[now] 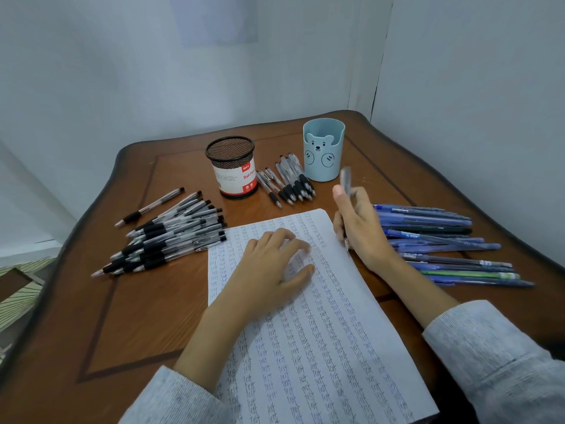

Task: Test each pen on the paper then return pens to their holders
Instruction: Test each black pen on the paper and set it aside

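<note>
Paper (pixel 321 347) crammed with rows of "test" lay nearest, one sheet, pinned by the left hand (pixel 275 264) resting flat with fingers loosely spread, while the right hand (pixel 360 231) curled round one blurred pen (pixel 346 179) held upright at the sheet's right edge. Two holders stood behind, a mesh cup (pixel 234 168) and a bear cup (pixel 324 149), with roughly seven black pens (pixel 287 182) between them, a black heap (pixel 165 237) at left and a blue heap (pixel 443 243) at right, both too overlapped to count. With the nib so near the edge, a stroke could have marked the table (pixel 122 316), or the pen been dropped among untested ones.
</note>
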